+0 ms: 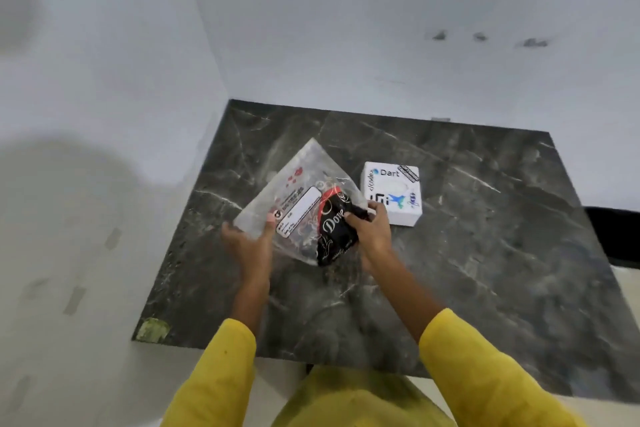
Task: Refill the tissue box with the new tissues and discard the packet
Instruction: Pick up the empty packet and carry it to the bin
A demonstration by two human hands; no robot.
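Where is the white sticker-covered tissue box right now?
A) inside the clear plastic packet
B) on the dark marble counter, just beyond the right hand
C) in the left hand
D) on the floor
B: the tissue box sits on the marble counter just past the right hand, which grips the black Dove tissue pack while the left hand holds the clear packet.

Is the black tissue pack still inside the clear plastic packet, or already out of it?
Partly in. The right hand grips the black tissue pack at the edge of the clear plastic packet, which the left hand holds.
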